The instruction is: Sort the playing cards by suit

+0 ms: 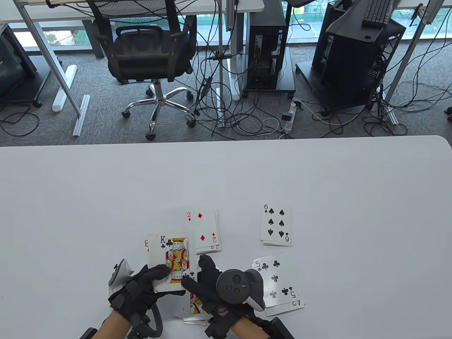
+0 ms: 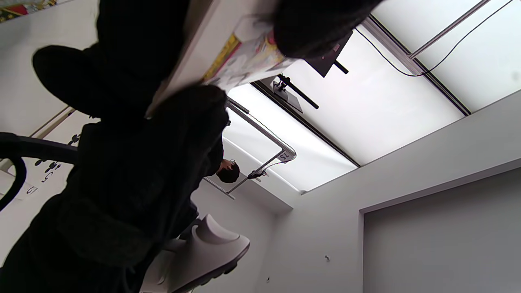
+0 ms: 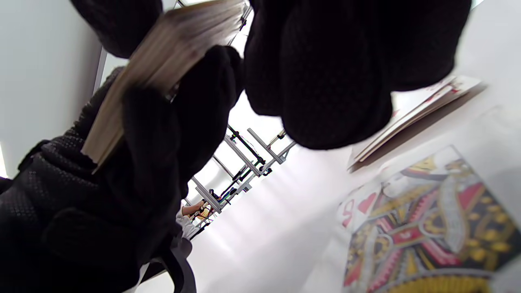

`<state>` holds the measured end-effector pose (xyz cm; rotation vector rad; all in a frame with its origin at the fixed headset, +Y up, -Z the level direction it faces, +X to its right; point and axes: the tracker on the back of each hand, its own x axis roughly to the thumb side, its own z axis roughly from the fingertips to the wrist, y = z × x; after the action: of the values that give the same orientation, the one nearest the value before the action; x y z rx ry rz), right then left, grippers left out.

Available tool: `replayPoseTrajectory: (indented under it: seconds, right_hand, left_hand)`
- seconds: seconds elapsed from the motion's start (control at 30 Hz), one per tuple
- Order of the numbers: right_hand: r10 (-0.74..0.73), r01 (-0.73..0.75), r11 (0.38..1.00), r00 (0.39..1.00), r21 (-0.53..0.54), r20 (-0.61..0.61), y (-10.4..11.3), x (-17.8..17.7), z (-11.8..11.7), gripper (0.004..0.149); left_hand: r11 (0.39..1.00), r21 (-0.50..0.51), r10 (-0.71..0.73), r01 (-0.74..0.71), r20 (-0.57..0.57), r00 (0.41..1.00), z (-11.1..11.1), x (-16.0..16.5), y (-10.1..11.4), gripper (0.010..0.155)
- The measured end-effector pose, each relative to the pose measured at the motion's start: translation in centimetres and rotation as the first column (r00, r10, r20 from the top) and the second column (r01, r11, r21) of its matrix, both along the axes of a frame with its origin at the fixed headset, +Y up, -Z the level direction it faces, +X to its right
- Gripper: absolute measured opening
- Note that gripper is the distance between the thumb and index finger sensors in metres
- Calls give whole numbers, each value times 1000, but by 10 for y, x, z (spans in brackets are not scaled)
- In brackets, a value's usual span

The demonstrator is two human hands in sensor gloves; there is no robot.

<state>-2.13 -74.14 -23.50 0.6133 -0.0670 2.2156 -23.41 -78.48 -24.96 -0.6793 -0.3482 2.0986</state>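
My left hand (image 1: 150,282) grips a deck of cards (image 1: 172,261) face up just above the table, with the king of clubs (image 2: 248,53) on top. The right hand (image 1: 199,279) reaches in from the right, and its fingertips pinch the king's lower right corner. On the table lie a diamonds pile topped by the 2 (image 1: 203,227), a spades pile topped by the 6 (image 1: 276,226) and a clubs pile topped by the 5 (image 1: 279,282). A hearts pile with the queen of hearts (image 3: 415,228) on top lies under my right hand, mostly hidden in the table view.
A red 3 card (image 1: 146,244) peeks out left of the king; whether it belongs to the deck I cannot tell. The white table (image 1: 106,197) extends far left, right and back. Beyond its far edge stand an office chair (image 1: 152,53), cables and computer towers.
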Motion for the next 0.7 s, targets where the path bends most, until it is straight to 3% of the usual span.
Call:
replayPoseTrajectory:
  seconds: [0.17,0.3,0.4,0.7]
  right_hand:
    - [-50,48,998,998,32,49,0,1,2,61]
    - [-175,178,982,983,-58,60,-2,6,-2,48]
    - [-232,237,966,971,-100,56,-5,9,-4,44]
    - [-246,258,963,959,-82,139,2,29,-13,39]
  left_hand:
    - [1000,0,-18,18,8,1000,0,1,-2,59]
    - [1000,18,-8,8,19,1000,0,2,-1,59]
    - [999,38,-6,5,26,1000,-1,2,0,60]
    - [999,45,13,-14,15,1000,-2,1,1,59]
